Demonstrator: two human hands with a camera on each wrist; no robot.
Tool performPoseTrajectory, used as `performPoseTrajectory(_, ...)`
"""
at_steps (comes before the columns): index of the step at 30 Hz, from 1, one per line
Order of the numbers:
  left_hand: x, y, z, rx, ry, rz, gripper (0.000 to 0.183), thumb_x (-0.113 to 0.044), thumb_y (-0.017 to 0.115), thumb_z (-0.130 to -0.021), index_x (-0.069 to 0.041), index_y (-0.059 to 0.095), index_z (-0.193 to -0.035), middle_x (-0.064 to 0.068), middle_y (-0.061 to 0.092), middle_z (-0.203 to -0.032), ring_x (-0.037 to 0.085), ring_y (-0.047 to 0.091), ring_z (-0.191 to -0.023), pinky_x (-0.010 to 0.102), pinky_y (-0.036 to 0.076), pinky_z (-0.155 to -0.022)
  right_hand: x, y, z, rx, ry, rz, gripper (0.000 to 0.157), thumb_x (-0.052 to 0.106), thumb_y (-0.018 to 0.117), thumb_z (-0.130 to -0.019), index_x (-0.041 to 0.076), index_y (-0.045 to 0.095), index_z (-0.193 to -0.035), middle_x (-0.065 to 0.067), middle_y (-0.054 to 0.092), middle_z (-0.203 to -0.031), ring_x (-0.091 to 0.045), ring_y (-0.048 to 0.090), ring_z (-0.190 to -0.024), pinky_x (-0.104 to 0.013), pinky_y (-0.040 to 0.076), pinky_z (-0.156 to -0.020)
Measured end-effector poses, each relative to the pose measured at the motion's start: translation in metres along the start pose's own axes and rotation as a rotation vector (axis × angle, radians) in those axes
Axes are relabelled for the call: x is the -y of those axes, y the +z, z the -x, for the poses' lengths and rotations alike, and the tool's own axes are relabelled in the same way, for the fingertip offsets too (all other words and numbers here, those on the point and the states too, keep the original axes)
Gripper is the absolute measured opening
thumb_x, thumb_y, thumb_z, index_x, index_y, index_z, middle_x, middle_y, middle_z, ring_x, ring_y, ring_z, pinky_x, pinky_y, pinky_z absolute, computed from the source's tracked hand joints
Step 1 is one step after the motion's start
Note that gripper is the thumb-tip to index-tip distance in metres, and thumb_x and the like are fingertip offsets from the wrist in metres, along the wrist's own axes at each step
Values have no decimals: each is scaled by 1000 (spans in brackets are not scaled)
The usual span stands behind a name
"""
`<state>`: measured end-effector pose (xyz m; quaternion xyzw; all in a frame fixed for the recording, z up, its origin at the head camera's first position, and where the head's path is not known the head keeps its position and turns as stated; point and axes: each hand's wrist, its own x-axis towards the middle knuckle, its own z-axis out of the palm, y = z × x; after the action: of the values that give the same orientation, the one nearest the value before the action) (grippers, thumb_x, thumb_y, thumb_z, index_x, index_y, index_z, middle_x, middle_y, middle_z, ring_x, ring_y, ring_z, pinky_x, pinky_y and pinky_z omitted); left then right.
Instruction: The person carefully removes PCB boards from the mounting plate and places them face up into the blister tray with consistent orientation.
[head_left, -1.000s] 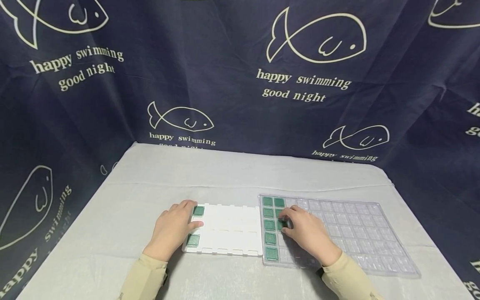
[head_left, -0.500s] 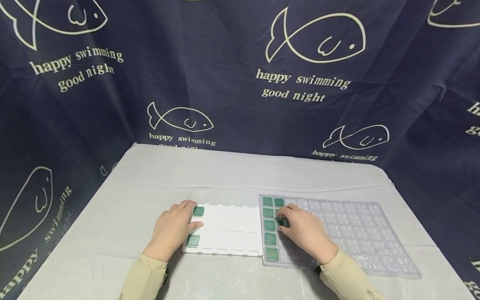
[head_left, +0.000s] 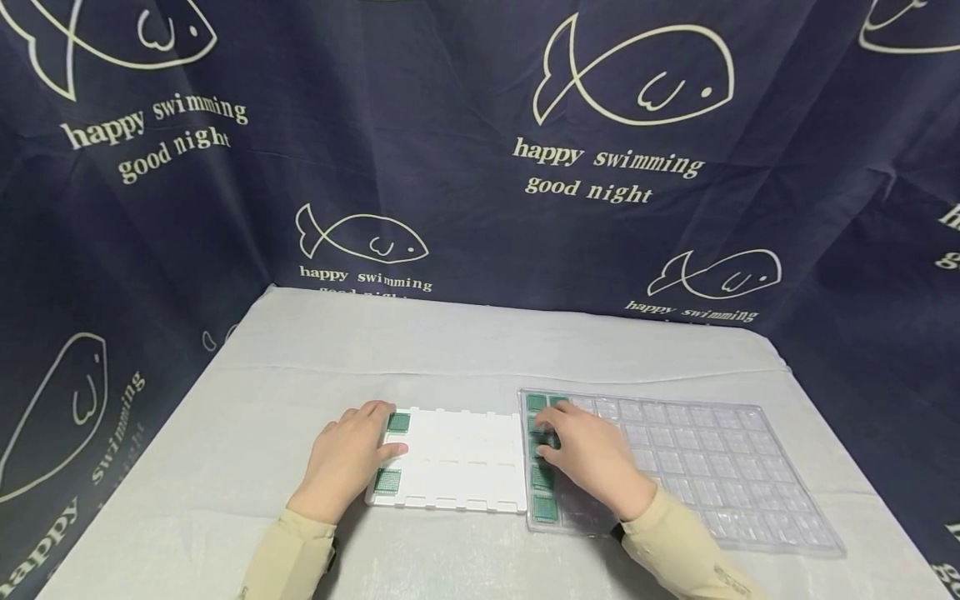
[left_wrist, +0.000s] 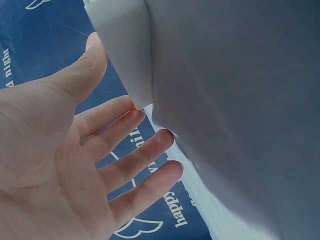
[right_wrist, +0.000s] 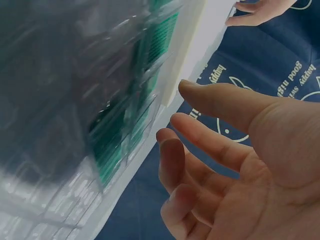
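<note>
My left hand (head_left: 347,454) rests at the left end of a white slotted tray (head_left: 457,458), thumb lying over its edge. Two green square chips (head_left: 387,482) sit in that tray near the thumb and fingers. In the left wrist view, the left hand's fingers (left_wrist: 142,155) spread beside the tray's pale underside. My right hand (head_left: 592,454) hovers over the clear compartment tray (head_left: 720,467), above its left column of green chips (head_left: 544,508). Its thumb and index finger stand apart, with no chip visible between them in the right wrist view; the other fingers (right_wrist: 172,160) curl loosely.
The two trays lie side by side, nearly touching. Transparent compartments fill the right part of the clear tray. A white cloth covers the table (head_left: 450,342), and a dark blue fish-print curtain (head_left: 465,150) hangs behind and at both sides.
My right hand has moved left, from the second column of chips to the left column, its thumb and index finger spreading slightly. The left hand has stayed put.
</note>
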<state>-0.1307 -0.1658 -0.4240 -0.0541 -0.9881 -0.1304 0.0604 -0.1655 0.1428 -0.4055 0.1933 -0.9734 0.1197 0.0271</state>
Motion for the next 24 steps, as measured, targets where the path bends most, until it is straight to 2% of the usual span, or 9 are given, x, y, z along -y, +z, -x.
performPoseTrajectory(10, -1, 0, 1, -17, 11, -17, 62, -40, 80, -82, -3, 64, -130, 13, 69, -130, 34, 68, -112, 47, 59, -80, 17, 1, -11, 3, -36, -7, 27, 22, 86, -81, 17, 73, -104, 1, 72, -102, -14, 68, -77, -28, 50, -55)
performPoseTrajectory(24, 0, 2, 1, -13, 8, -6, 62, -40, 80, -82, -4, 64, -130, 12, 69, -130, 34, 68, -112, 48, 58, -81, 44, 3, -28, -14, -151, -16, 25, 19, 85, -83, 13, 74, -105, -1, 70, -93, -13, 66, -72, -24, 48, -52)
